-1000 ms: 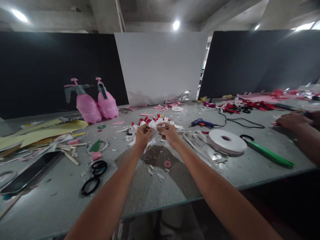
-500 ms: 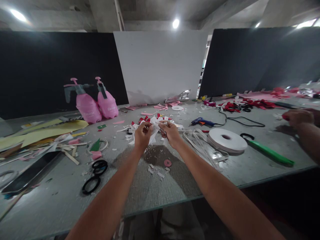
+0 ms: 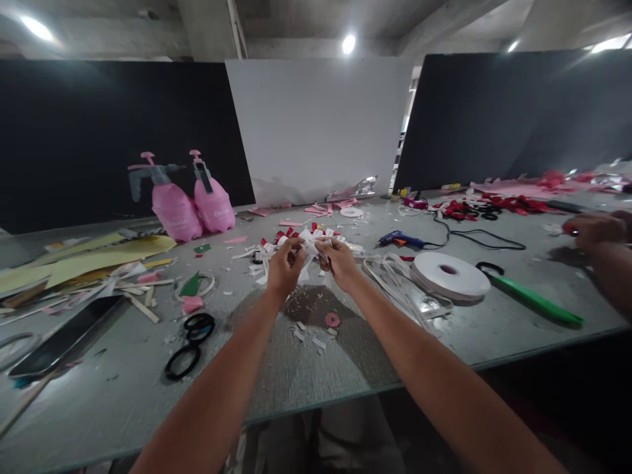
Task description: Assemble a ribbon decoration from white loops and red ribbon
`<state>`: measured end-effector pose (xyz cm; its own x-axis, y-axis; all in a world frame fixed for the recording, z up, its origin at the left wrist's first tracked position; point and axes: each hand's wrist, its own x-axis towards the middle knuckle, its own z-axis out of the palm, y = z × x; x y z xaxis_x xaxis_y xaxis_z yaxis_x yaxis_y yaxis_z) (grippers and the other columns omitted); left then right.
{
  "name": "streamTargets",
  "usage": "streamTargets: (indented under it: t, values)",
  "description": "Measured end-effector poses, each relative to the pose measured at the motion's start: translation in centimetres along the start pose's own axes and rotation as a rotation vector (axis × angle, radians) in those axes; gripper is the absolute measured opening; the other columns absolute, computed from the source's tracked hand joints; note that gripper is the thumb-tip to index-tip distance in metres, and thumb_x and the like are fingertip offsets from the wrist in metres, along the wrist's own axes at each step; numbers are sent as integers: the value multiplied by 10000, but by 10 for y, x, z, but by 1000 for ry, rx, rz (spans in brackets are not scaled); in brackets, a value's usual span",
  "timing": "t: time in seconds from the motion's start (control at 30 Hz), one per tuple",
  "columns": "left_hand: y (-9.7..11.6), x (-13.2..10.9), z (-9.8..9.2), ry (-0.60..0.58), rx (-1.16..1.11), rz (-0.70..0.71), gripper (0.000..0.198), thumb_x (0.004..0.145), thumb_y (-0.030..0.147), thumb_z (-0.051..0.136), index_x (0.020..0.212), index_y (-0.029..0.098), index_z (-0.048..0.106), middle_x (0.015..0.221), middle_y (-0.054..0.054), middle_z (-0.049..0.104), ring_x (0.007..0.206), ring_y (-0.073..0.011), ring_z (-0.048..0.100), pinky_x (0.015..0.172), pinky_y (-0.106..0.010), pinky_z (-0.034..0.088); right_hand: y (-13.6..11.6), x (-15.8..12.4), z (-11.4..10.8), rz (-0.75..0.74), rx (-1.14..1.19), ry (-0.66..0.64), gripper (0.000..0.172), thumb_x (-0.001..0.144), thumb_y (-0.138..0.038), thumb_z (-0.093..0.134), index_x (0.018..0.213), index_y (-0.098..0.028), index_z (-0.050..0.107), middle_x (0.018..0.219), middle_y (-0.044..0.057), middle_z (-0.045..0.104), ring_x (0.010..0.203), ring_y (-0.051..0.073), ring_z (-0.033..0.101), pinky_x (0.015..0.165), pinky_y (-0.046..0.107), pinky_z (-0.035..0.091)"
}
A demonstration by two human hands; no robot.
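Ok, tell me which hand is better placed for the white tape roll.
Right, likely: both hands pinch the ribbon bundle, but the right hand is nearer the tape roll; the left hand would cross over.

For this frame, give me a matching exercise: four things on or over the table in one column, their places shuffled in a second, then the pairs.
Things:
1. white ribbon bow
2. pink spray bottles
3. blue glue gun
4. black rings

Places:
A. front left, near the edge of the table
B. far left, before the black panel
C. pinched between the left hand and the right hand
D. right of the hands, beyond the white tape roll

Pairs: 1-C, 2-B, 3-D, 4-A.
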<state>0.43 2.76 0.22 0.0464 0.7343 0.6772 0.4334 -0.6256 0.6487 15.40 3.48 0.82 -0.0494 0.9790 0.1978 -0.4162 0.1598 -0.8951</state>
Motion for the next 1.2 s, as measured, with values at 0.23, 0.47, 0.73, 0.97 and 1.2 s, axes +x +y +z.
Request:
streamTargets:
  t: [0.23, 0.47, 0.73, 0.97, 1.2]
  values:
    - [6, -1, 3, -77, -79, -78, 189, 832, 360, 602, 916, 201, 660, 767, -7, 616, 631, -133, 500, 635, -236, 372, 4, 2, -3, -28, -78, -13, 351, 626, -464, 761, 803, -188, 636, 544, -68, 474, 414, 51, 369, 372, 189, 276]
    - [-5, -2, 13, -164, -164, -163, 292, 840, 456, 591, 968, 204, 667, 761, -20, 629, 647, -152, 540, 627, -247, 397, 8, 4, -4, -60, -219, -21, 327, 629, -457, 755, 797, -195, 656, 531, -73, 459, 417, 54, 340, 367, 188, 276]
    - [-11, -1, 19, -78, -241, -267, 375, 838, 465, 580, 1068, 179, 657, 818, -37, 657, 623, -126, 553, 587, -239, 434, 7, 0, -1, -44, -289, -80, 335, 655, -457, 737, 853, -195, 669, 516, -74, 481, 392, 58, 351, 359, 196, 281]
    - [-10, 6, 16, 74, -339, -338, 339, 768, 387, 655, 1020, 160, 651, 757, -11, 632, 552, -94, 524, 531, -215, 444, 8, 2, -1, -30, -260, 42, 352, 648, -522, 715, 738, -193, 627, 535, -49, 525, 386, 68, 384, 345, 206, 292]
    - [-12, 4, 18, 37, -361, -339, 349, 737, 363, 667, 1026, 167, 663, 725, -3, 620, 549, -98, 516, 513, -212, 431, 10, 5, -2, -110, -208, 152, 347, 688, -519, 655, 624, -193, 554, 564, -36, 498, 476, 76, 396, 444, 213, 306]
